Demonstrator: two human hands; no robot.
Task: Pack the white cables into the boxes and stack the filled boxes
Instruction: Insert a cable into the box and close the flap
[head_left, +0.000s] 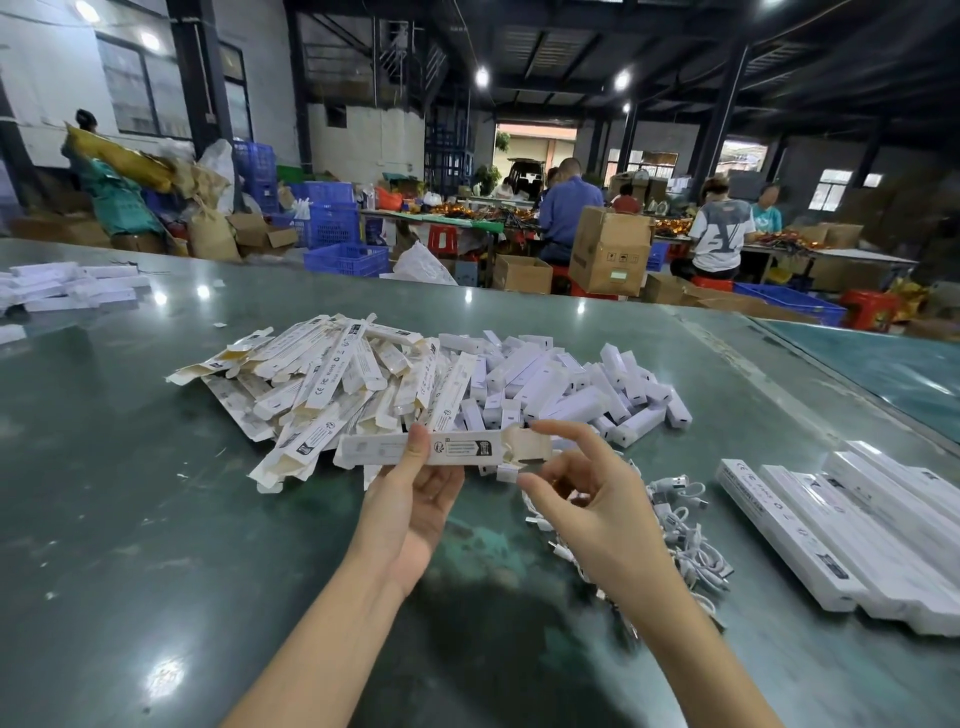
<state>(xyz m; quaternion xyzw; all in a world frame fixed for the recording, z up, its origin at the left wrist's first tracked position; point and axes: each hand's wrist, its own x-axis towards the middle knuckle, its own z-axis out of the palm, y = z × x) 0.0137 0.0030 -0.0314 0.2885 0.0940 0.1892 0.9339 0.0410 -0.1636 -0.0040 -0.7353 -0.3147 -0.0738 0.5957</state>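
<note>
Dim warehouse hall, dark steel roof beams (571, 36) with round ceiling lamps (482, 77) upper centre, barred windows (143, 85) upper left, blue plastic crates (332, 218) mid-left, glossy grey-green worktable (130, 493) across the lower frame

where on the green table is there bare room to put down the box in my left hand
Bare green tabletop lies left of your left hand, in front of the pile of flat open white cartons. It is crowded on the right: loose white cables lie under your right hand, then the row of long closed white boxes. The small white boxes fill the middle.
</note>
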